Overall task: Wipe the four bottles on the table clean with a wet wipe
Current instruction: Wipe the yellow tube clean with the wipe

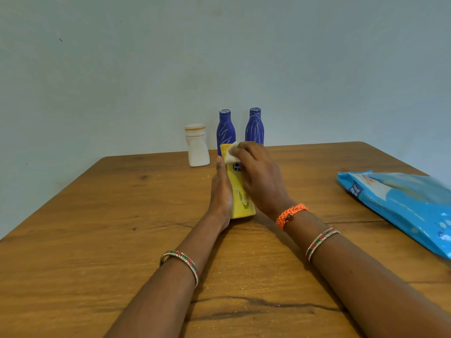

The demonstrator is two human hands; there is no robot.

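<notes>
A yellow bottle stands upright in the middle of the wooden table. My left hand grips its left side. My right hand presses a folded white wet wipe against the upper part of the yellow bottle. Behind them, at the table's far edge by the wall, stand a white bottle on the left and two blue bottles side by side, partly hidden by my hands.
A blue pack of wet wipes lies at the table's right side, reaching past the frame's edge. Pale crumbs or dust are scattered on the wood near my forearms. A plain wall rises right behind the far edge.
</notes>
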